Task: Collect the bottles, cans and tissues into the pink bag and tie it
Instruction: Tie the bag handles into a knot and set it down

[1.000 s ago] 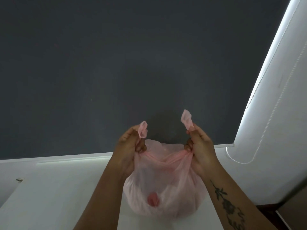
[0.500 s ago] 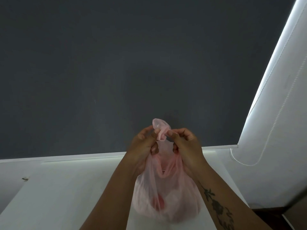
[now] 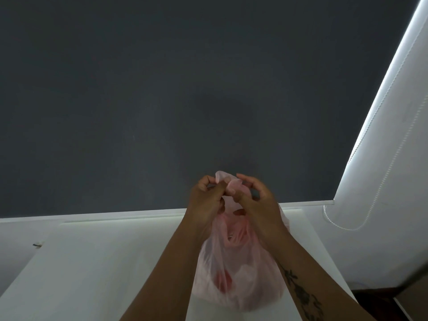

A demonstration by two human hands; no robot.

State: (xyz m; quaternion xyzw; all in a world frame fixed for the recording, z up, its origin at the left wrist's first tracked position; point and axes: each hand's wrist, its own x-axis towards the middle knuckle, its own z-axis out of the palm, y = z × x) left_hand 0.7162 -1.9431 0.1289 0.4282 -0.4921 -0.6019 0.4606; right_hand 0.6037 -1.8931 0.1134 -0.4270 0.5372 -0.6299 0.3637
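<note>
Two bare forearms rise from the bottom edge and converge above the table (image 3: 97,262). The right forearm carries a dark floral tattoo (image 3: 301,293) along its inner side. Between the arms sits the bag (image 3: 240,281), thin, translucent pink plastic, bulging and wrinkled, resting on the white tabletop. A blurred red shape shows through its lower wall; what it is cannot be told.

Above the bulge the bag narrows to a gathered neck, where both hands meet. The left hand (image 3: 205,200) is curled, thumb and fingers pinched shut on a twisted strip of the plastic. The right hand (image 3: 257,205) faces it, just beside, with thumb and forefinger closed on the other strip and the remaining fingers arched loosely above. The two handles (image 3: 228,185) cross between the fingertips, a small pink loop poking up over the knuckles. The hands hide how the strips wind together.

The table is smooth, matte and white, its far edge lit. Behind it hangs a dark grey blind (image 3: 185,100), flat and finely textured. On the right, a white wall (image 3: 393,158) slants away, with a beaded cord (image 3: 342,225) looping down beside the blind's bright edge.
</note>
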